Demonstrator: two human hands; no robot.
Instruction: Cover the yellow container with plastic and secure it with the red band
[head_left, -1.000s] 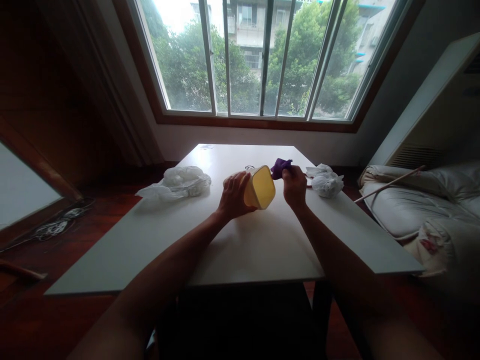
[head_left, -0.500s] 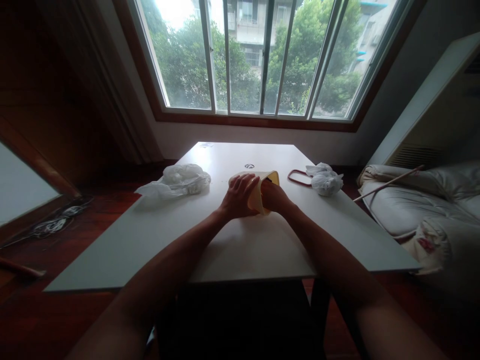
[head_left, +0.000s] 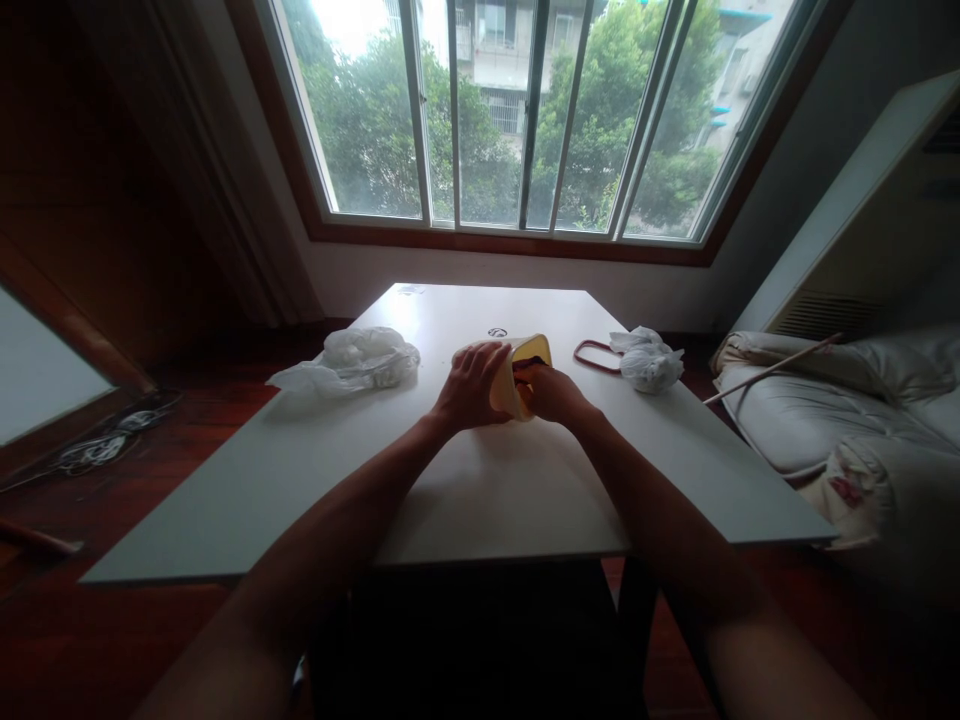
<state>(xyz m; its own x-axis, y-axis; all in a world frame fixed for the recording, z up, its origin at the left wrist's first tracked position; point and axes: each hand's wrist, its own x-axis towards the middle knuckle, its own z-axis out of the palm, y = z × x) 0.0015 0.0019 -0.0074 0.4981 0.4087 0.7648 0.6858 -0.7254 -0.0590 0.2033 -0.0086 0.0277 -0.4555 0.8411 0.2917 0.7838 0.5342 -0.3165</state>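
Observation:
A pale yellow, box-shaped container (head_left: 503, 384) lies tipped over the white table, its open mouth facing right. My left hand (head_left: 475, 382) is wrapped round its outside from the left, with the fingers over the top. At the mouth, my right hand (head_left: 555, 393) has its fingers bent inside the rim. Something dark reddish (head_left: 530, 366) shows in the mouth by those fingers; it is too dim to name, and whether the fingers pinch it is hidden. The container's bottom end is mostly covered by my left hand.
On the white table (head_left: 495, 500), a crumpled white plastic bag (head_left: 352, 360) lies at left. At right are another bunched plastic bag (head_left: 651, 360) and a reddish-brown rectangular loop (head_left: 596, 356). A small dark round mark (head_left: 497, 332) lies beyond the container. Padded bedding (head_left: 795, 400) stands right of the table.
My right hand has drawn back slightly toward the mouth, so more of its fingers and the dark reddish thing show. The container has turned a little, its mouth showing more.

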